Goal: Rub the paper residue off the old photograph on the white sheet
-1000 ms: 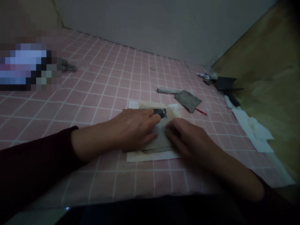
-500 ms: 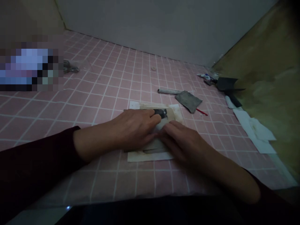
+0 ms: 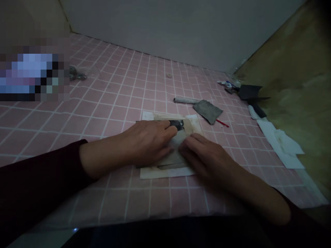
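My left hand (image 3: 152, 141) presses down with bent fingers on a dark flat strip (image 3: 177, 124), whose end shows past the fingertips. Under both hands lies a greyish-brown flat sheet (image 3: 168, 159) on white paper (image 3: 165, 173) with brown stains. My right hand (image 3: 204, 151) is closed, its fingertips bunched together low over the right part of the grey sheet. What those fingers hold, if anything, is hidden. The two hands are a little apart.
A pink checked cloth (image 3: 121, 86) covers the table. Beyond my hands lie a grey square piece (image 3: 208, 111), a whitish tube (image 3: 187, 100) and a thin red stick (image 3: 222, 123). Dark folded material (image 3: 249, 92) and white paper (image 3: 281, 144) line the right wall.
My right hand has shifted slightly right, away from my left fingertips, opening a small gap between them. My left hand stays in nearly the same place on the dark strip.
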A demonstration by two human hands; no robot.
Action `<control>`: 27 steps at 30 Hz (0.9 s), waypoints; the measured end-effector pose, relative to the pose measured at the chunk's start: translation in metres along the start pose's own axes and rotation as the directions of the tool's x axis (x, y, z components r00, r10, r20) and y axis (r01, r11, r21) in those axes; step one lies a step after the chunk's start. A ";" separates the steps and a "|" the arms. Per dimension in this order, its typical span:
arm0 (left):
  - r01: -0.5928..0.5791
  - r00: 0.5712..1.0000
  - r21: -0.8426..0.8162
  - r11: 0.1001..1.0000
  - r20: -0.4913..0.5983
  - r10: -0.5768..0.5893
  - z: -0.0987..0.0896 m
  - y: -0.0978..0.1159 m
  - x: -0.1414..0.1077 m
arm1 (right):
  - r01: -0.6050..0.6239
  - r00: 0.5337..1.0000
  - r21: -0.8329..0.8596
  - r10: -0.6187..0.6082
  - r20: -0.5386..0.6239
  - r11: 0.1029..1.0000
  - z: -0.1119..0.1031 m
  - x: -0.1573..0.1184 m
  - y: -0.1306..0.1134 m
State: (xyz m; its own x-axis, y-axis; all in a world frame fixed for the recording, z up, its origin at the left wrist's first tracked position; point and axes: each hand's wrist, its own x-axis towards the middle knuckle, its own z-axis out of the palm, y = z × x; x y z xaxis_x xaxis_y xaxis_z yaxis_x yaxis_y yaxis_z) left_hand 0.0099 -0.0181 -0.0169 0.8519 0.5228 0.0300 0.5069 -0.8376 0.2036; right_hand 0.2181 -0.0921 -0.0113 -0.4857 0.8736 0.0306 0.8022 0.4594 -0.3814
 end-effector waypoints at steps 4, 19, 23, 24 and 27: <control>0.001 1.000 -0.009 1.000 0.016 -0.001 -0.001 0.000 0.000 | -0.087 0.995 -0.003 0.087 -0.038 0.996 -0.006 -0.008 0.009; -0.007 1.000 -0.011 1.000 -0.004 0.007 0.000 0.000 0.000 | -0.042 0.998 -0.044 0.041 -0.037 0.998 -0.004 -0.004 0.009; -0.004 1.000 -0.002 1.000 -0.011 0.004 0.001 -0.001 0.000 | 0.021 0.999 -0.033 -0.022 -0.037 0.999 0.002 0.005 -0.001; -0.005 1.000 -0.004 1.000 -0.013 0.005 0.001 -0.001 -0.001 | 0.027 0.999 -0.025 -0.028 -0.039 0.999 0.003 0.006 -0.001; -0.008 1.000 -0.014 1.000 -0.011 0.008 0.001 -0.001 -0.001 | -0.013 0.999 -0.030 0.011 -0.049 0.999 0.000 -0.002 0.006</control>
State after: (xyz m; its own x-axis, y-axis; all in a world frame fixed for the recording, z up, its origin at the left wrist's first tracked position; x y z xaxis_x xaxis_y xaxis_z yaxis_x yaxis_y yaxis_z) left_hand 0.0085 -0.0179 -0.0185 0.8543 0.5181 0.0425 0.4982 -0.8393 0.2175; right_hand 0.2239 -0.0907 -0.0137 -0.4590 0.8856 0.0717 0.8182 0.4527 -0.3544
